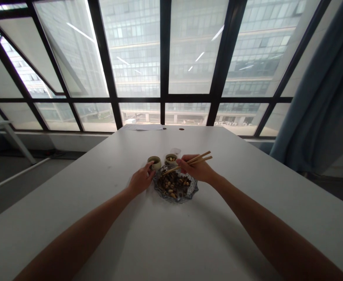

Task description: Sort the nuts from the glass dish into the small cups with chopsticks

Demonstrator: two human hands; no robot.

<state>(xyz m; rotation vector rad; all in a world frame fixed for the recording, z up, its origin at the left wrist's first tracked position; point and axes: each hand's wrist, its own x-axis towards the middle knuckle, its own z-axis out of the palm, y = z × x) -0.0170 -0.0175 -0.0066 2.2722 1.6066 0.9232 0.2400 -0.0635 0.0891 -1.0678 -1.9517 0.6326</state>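
The glass bowl (175,200) is sitting well inside the tabletop (165,242) edges, white surface extending either side. The right hand (195,168) is clamping chopsticks (200,158) in its fingers, their long axis running upper right to lower left, tips pointing into the bowl; any pinch is unclear. The left hand's (140,179) fingers are gripping the left cup (157,165), beside the bowl.
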